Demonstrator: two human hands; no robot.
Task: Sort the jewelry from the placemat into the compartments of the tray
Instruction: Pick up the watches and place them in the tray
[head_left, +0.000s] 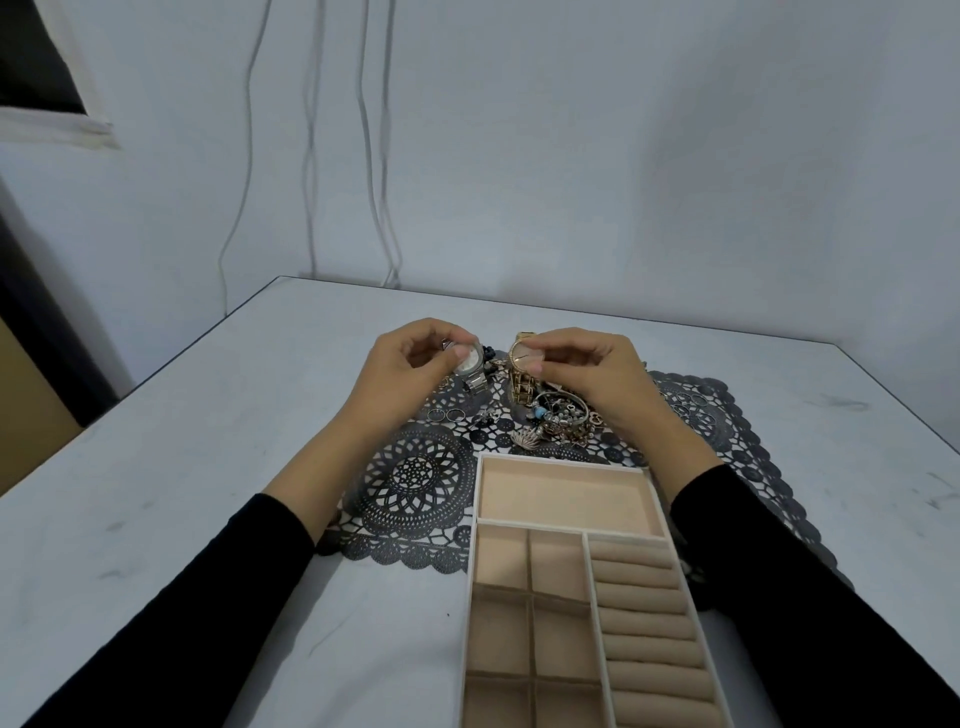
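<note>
Silver watch (471, 368) in left hand (410, 371) grip, gold watch (522, 375) in right hand (597, 382) grip.

The silver watch (470, 370) and gold watch (521, 378) are gleaming like polished metal; the tray (566, 501) lining is looking matt, possibly velvet; the placemat (415, 480) is showing lacy openwork.

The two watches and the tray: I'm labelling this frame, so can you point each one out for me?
Silver watch (469, 362), head view, on its round pale dial.
Gold watch (521, 387), head view, on its band below the fingers.
Tray (566, 521), head view, on the divider under the large far compartment.
</note>
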